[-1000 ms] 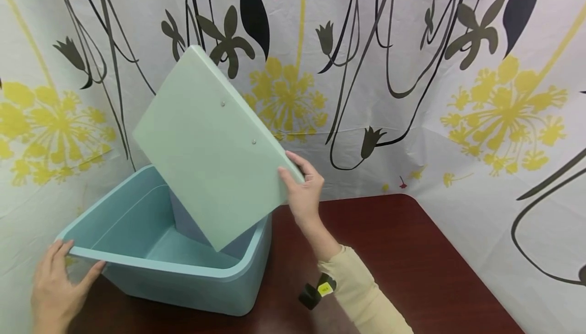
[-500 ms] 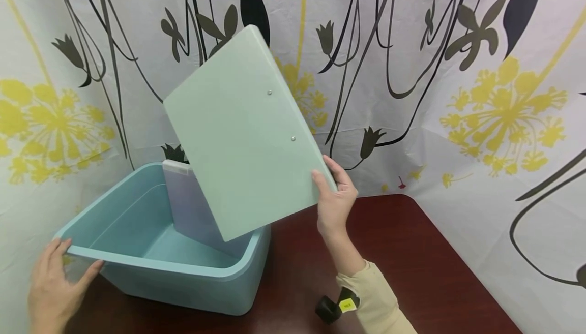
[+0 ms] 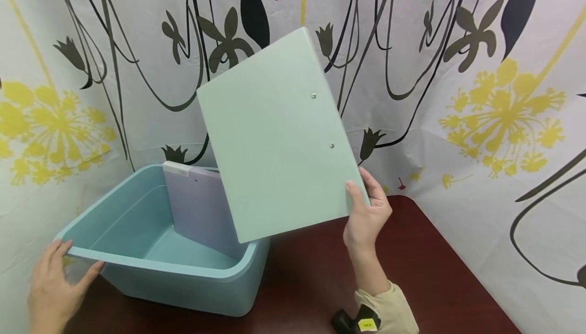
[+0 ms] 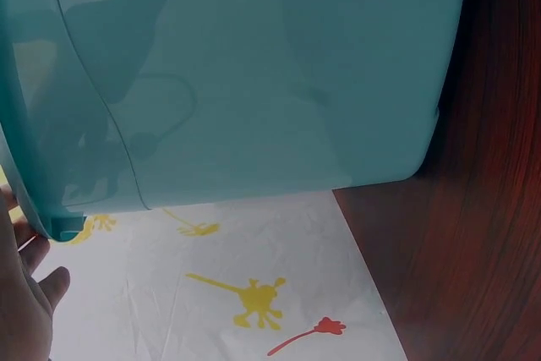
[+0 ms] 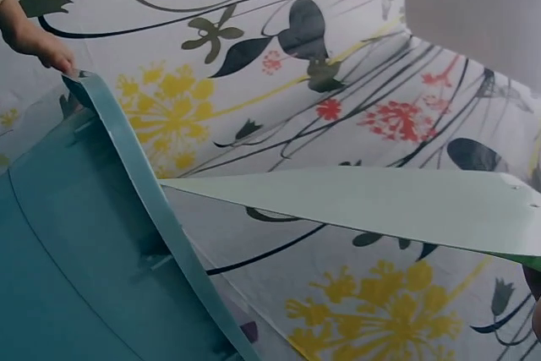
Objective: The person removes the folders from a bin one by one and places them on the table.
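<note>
My right hand (image 3: pixel 368 217) pinches a pale green file folder (image 3: pixel 279 141) at its lower right corner, thumb on the near cover and fingers behind. The folder is tilted, its back with two small metal rivets facing me, and its lower left corner overlaps the tub's right rim in the head view. My left hand (image 3: pixel 57 285) grips the corner of a light blue plastic tub (image 3: pixel 183 288), fingertips over the rim and thumb at the front side. Inside the tub a purple file folder (image 3: pixel 197 207) stands leaning; the green one partly hides it.
The tub sits on a dark red-brown table (image 3: pixel 311 273), whose right edge slants away. Behind hangs a white curtain (image 3: pixel 412 135) printed with flowers. A black wrist camera (image 3: pixel 348 321) is strapped at my right sleeve (image 3: pixel 389 306).
My right hand has carried the green folder rightward and turned it more upright, uncovering more of the purple folder. My left hand has stayed at the tub's corner.
</note>
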`<state>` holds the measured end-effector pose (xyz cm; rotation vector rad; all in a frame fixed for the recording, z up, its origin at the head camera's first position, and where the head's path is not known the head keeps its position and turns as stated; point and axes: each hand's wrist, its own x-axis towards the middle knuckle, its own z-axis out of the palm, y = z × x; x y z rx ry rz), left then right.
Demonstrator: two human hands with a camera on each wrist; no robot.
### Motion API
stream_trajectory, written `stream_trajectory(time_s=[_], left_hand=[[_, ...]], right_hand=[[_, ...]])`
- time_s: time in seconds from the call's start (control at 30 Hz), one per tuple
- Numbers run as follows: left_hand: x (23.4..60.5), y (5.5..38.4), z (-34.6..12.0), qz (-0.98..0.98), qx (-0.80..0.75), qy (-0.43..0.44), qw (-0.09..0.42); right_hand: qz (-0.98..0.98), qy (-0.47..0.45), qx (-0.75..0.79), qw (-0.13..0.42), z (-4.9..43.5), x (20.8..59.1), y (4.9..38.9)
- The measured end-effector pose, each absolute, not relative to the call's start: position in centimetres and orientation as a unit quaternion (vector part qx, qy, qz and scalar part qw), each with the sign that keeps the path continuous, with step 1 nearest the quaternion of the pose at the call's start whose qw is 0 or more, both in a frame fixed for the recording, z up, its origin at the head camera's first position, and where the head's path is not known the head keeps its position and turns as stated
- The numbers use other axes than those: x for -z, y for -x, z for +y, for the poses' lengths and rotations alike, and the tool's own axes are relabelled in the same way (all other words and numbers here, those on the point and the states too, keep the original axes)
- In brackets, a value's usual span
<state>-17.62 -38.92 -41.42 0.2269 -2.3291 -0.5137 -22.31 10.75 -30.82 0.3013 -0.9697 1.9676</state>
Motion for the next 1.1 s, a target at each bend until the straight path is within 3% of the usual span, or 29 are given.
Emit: stream_trajectory(time_s=[0.37,0.7,1.1], left_hand=[[41.1,17.5,-38.7,-0.901,0.207,-0.094,0.369],[41.3,17.7,-38.5,-0.912,0.197,-0.108,0.343],[41.3,17.5,-38.6,-0.908,0.196,-0.109,0.353]], right_hand=[[-0.367,-0.078,-0.81,0.451,14.4,32.5,21.5],[-0.341,-0.061,-0.822,0.452,16.7,34.0,21.0],[-0.404,0.036,-0.802,0.438,17.9,36.5,20.6]])
